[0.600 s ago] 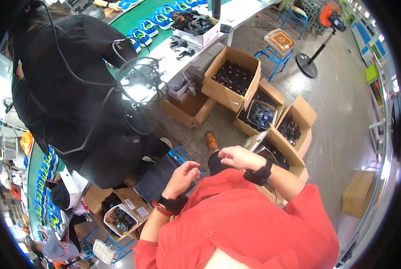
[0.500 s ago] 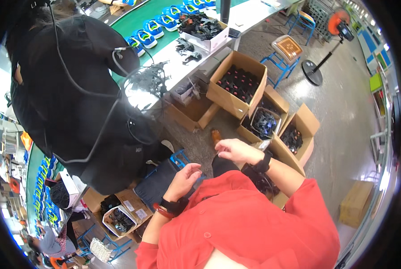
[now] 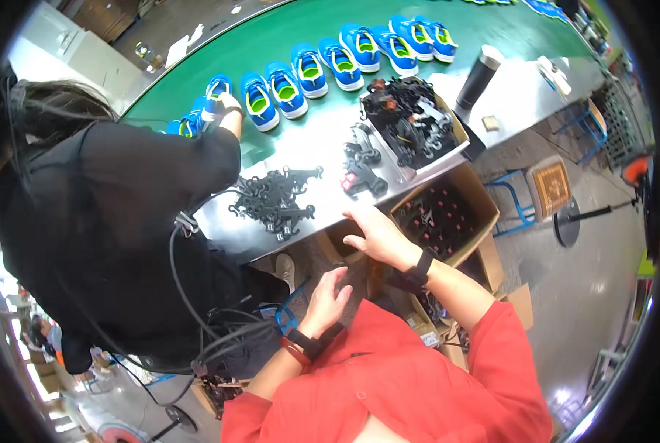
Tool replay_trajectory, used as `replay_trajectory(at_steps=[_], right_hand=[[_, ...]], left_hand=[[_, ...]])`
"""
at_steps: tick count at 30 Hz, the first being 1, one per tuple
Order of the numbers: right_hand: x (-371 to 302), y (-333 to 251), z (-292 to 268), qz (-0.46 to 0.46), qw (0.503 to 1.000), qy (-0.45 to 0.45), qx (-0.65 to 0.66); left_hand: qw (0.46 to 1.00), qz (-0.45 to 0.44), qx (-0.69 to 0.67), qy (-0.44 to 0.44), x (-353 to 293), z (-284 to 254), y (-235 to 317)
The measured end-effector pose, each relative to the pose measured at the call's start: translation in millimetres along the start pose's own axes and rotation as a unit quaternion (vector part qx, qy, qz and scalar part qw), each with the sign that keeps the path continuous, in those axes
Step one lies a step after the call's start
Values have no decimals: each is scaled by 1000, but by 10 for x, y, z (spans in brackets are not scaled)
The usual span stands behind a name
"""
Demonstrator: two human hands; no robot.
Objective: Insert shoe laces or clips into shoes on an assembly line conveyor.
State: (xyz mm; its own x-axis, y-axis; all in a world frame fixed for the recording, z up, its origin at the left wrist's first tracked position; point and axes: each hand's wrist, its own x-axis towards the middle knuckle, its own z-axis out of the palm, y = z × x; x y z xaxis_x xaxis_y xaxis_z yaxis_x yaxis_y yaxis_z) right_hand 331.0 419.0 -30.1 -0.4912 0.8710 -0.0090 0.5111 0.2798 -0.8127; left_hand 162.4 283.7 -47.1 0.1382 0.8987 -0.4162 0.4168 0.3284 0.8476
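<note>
My right hand [image 3: 380, 238] is at the near edge of the metal worktable [image 3: 319, 159], its fingers stretched out and apart, with nothing in it. Just beyond its fingertips lies a small group of grey plastic hooked hangers [image 3: 364, 179], one with a red tag. My left hand [image 3: 325, 301] hangs in the air in front of the table, open, thumb and fingers spread. A loose pile of black hooked hangers [image 3: 274, 203] lies on the table to the left. Behind the grey group, a white box [image 3: 451, 153] is heaped with black and grey hangers [image 3: 411, 122].
A person in black [image 3: 116, 236] at the left has a hand [image 3: 229, 105] on a blue shoe [image 3: 215, 92]. Several blue shoes [image 3: 309, 72] line the green belt [image 3: 197, 63]. A dark tumbler [image 3: 479, 77] stands right of the box. Below the table is a carton [image 3: 485, 225]; a stool [image 3: 550, 183] stands right.
My view has turned up toward the table, bringing the hangers and shoes closer. My right hand has stretched from a curled pose toward the table edge. The other person's hand has come into view.
</note>
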Motion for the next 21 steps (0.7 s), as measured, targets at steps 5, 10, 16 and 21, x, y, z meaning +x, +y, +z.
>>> replay_trajectory(at_steps=[5, 10, 16, 21], right_hand=[[557, 225, 84, -37, 997, -19, -59], [962, 399, 210, -47, 993, -43, -103], [1485, 533, 389, -31, 984, -111, -138], [2056, 675, 769, -94, 974, -158, -131]], left_hand=[[986, 27, 80, 142, 482, -166, 13], [962, 12, 154, 225, 876, -322, -48], [917, -50, 186, 350, 1045, -412, -283], [886, -132, 211, 392, 1174, -382, -534]])
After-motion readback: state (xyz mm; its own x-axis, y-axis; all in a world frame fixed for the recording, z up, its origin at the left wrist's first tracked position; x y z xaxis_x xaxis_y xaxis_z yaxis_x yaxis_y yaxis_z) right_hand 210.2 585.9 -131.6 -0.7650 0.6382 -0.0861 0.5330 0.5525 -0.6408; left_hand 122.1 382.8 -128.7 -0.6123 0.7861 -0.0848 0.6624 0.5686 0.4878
